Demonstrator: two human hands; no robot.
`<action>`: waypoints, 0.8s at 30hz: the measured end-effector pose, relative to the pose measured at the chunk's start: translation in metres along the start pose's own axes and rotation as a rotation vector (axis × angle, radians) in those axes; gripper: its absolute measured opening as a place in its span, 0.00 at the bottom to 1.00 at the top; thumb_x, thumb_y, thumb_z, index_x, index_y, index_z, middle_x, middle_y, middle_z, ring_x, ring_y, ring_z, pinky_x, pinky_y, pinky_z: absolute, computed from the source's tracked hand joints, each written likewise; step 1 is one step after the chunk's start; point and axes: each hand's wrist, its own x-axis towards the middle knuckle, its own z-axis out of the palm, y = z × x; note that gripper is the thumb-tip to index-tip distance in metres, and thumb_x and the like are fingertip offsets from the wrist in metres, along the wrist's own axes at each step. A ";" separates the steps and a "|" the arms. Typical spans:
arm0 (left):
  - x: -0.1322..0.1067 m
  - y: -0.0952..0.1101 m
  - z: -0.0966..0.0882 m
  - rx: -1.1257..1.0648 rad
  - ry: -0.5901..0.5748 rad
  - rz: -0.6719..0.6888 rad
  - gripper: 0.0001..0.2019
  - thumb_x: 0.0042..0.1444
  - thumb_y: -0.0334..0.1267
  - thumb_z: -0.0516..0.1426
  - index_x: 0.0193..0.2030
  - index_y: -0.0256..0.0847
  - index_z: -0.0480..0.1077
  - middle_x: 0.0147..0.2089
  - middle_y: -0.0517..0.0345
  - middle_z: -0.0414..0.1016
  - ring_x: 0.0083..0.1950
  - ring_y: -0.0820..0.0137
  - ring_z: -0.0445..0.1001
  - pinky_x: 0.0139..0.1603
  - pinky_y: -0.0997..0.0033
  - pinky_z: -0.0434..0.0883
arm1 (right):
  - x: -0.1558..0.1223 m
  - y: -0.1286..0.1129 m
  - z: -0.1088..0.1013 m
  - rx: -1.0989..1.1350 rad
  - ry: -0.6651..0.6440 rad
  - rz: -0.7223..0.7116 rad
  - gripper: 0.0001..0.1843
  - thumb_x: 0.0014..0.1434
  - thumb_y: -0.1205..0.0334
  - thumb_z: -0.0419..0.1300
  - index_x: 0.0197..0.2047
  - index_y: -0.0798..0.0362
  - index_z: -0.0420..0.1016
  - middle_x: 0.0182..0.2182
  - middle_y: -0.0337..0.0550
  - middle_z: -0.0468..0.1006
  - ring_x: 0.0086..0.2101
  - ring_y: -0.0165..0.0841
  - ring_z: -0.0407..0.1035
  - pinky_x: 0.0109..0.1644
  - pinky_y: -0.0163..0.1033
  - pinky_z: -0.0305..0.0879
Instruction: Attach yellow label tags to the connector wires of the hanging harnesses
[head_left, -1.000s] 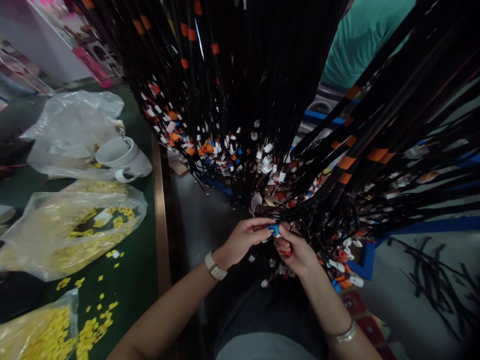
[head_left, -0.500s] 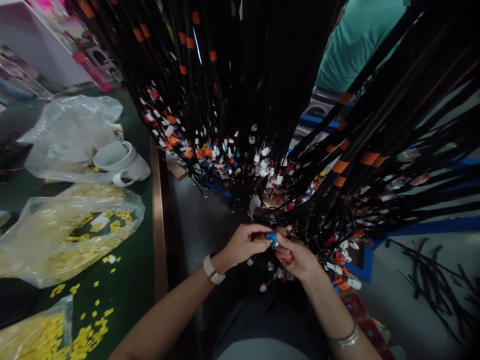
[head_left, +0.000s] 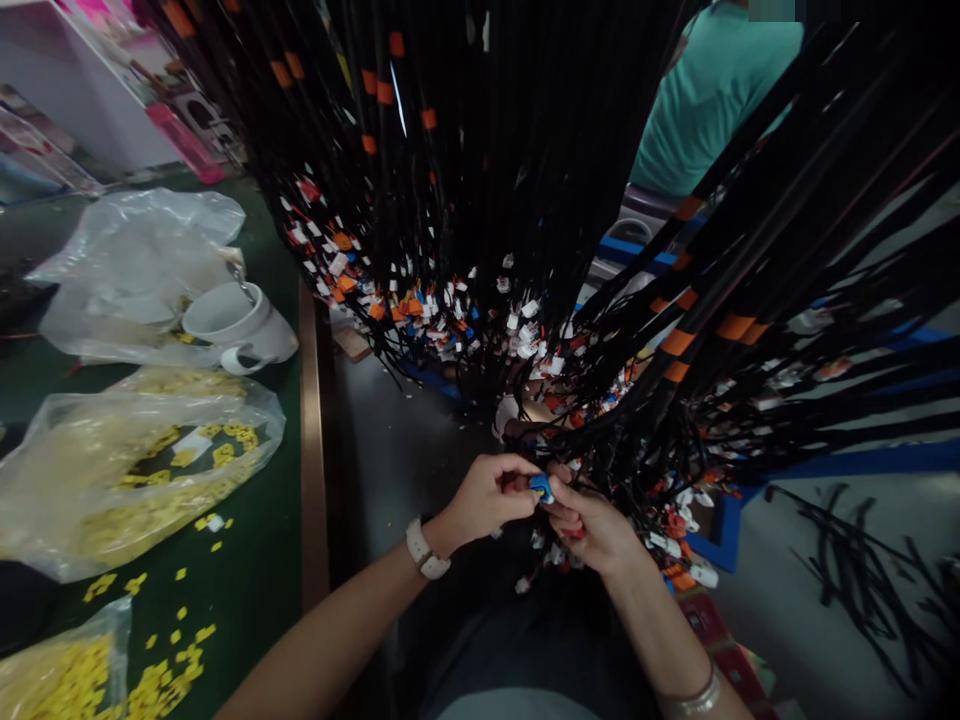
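Observation:
A small blue connector point(head_left: 540, 486) with a bit of yellow on it sits between my two hands. My left hand point(head_left: 487, 500), with a pale watch on the wrist, pinches it from the left between thumb and fingertips. From the right, my right hand point(head_left: 596, 528) closes thumb and fingers on the same connector, and something red shows in its palm. Black harness cables point(head_left: 637, 430) run down to just behind my right hand. White connectors point(head_left: 551, 550) dangle below the hands. Any wire leading into the blue connector is hidden by my fingers.
Hanging black harnesses point(head_left: 525, 150) with coloured connectors fill the middle and right. On the green table point(head_left: 247, 530) at left lie plastic bags point(head_left: 150, 540) of small yellow pieces and a white mug point(head_left: 251, 330). A person in a green shirt point(head_left: 712, 100) is behind. A blue frame point(head_left: 724, 535) stands right.
Both hands stay on the blue connector, which has turned slightly and shows a white part at its lower edge. The whole view has shifted a little.

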 end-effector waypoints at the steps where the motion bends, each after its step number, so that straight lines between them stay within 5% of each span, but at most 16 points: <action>1: 0.000 0.000 0.000 -0.002 0.005 -0.002 0.09 0.41 0.30 0.58 0.32 0.33 0.75 0.20 0.64 0.61 0.23 0.78 0.55 0.23 0.77 0.53 | 0.000 0.000 0.000 -0.001 -0.002 -0.001 0.20 0.39 0.66 0.71 0.27 0.53 0.61 0.14 0.26 0.56 0.14 0.15 0.46 0.15 0.20 0.41; 13: 0.003 -0.013 0.000 -0.136 -0.020 -0.041 0.09 0.43 0.31 0.59 0.34 0.35 0.74 0.24 0.62 0.64 0.27 0.77 0.58 0.27 0.77 0.55 | 0.000 0.001 0.002 -0.008 0.030 -0.053 0.18 0.40 0.68 0.71 0.27 0.53 0.63 0.15 0.26 0.56 0.14 0.16 0.47 0.14 0.20 0.42; 20: 0.003 -0.010 -0.003 -0.435 -0.088 -0.111 0.13 0.46 0.35 0.59 0.40 0.35 0.75 0.26 0.59 0.67 0.24 0.80 0.56 0.24 0.76 0.52 | 0.001 -0.003 0.003 0.137 0.025 0.063 0.16 0.39 0.71 0.71 0.25 0.55 0.65 0.14 0.27 0.57 0.14 0.15 0.48 0.12 0.18 0.44; 24: 0.001 -0.007 -0.002 -0.413 -0.078 -0.087 0.13 0.44 0.35 0.61 0.40 0.36 0.75 0.29 0.57 0.68 0.27 0.78 0.60 0.26 0.76 0.54 | 0.001 -0.002 0.000 0.145 0.017 0.056 0.13 0.41 0.71 0.70 0.25 0.56 0.68 0.14 0.27 0.57 0.13 0.16 0.49 0.12 0.19 0.46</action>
